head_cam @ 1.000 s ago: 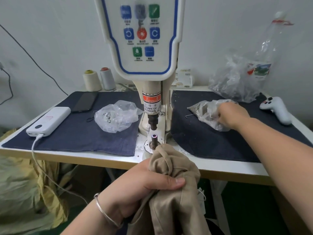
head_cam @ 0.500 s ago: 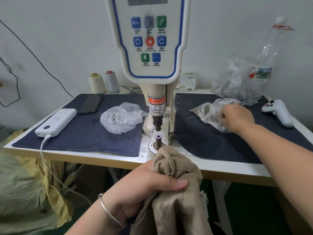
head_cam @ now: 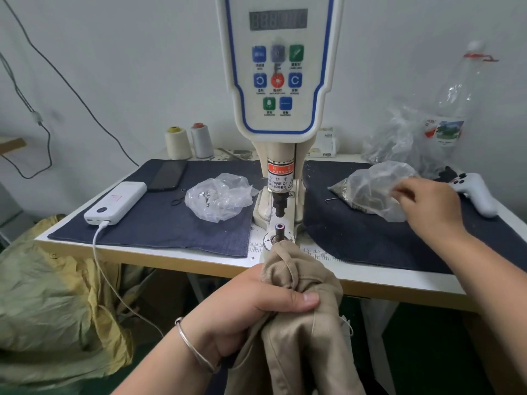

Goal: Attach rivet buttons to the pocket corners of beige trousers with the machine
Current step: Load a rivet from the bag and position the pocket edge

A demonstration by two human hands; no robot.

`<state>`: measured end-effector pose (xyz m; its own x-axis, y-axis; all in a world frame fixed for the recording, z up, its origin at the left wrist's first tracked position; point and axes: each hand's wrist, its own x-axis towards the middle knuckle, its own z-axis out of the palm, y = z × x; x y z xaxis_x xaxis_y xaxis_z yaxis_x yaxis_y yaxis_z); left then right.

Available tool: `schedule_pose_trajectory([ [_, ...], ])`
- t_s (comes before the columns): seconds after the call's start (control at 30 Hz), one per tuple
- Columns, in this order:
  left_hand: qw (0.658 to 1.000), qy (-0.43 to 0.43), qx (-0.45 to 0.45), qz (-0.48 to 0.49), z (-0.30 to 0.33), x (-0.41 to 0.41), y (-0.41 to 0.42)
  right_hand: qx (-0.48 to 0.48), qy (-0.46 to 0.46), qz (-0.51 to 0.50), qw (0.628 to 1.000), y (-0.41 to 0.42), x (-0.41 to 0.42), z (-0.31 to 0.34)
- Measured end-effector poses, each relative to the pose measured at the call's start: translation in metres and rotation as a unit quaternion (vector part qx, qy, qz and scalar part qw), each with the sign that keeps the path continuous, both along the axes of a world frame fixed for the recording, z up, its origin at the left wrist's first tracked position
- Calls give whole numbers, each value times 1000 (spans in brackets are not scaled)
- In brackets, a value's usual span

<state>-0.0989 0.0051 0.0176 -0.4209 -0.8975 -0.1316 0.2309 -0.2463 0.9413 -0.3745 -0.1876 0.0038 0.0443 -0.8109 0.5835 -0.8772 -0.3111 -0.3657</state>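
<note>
Below table [head_cam: 370, 283] edge, trousers [head_cam: 302, 323] bunched within left hand [head_cam: 245, 315] grip.

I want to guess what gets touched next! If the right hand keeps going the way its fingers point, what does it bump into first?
Most likely the clear plastic bag of small metal parts: the right hand points left at it, fingertips already at its edge, though depth is hard to judge.

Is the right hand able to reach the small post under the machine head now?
Probably yes. The right hand is at the plastic bag, and only flat dark cloth lies between it and the post. The trousers stay just in front.
</note>
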Motion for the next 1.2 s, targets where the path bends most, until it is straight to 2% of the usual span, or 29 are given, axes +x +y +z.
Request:
schedule_pose_trajectory([
  [0.1, 1000, 7, -1, 11, 1, 5, 2, -105, -35, 13, 994, 23, 4, 1],
  [0.17, 1000, 15, -1, 22, 1, 9, 3, -127, -91, 20, 987, 35, 11, 4],
  [0.23, 999, 25, 0, 30, 0, 13, 4, -87, -188, 41, 977, 45, 22, 7],
  [0.3, 999, 32, 4, 39, -1, 18, 4, -18, -294, 90, 951, 55, 39, 10],
  [0.37, 998, 37, 8, 47, -1, 23, 4, 63, -378, 159, 910, 65, 58, 11],
  [0.47, 998, 35, 2, 54, -1, 29, 5, 170, -456, 225, 844, 78, 81, 7],
  [0.57, 998, 25, 6, 56, -2, 35, 7, 238, -500, 251, 794, 86, 97, 2],
  [0.63, 998, 24, 14, 57, -5, 37, 8, 260, -516, 256, 775, 88, 105, -2],
  [0.93, 998, 31, -1, 54, -12, 44, 8, 297, -553, 268, 731, 92, 122, -14],
  [1.1, 997, 32, 15, 66, -16, 45, 6, 330, -646, 282, 628, 90, 122, -18],
  [1.2, 997, 36, 20, 67, -18, 45, 5, 343, -661, 285, 604, 90, 121, -19],
])
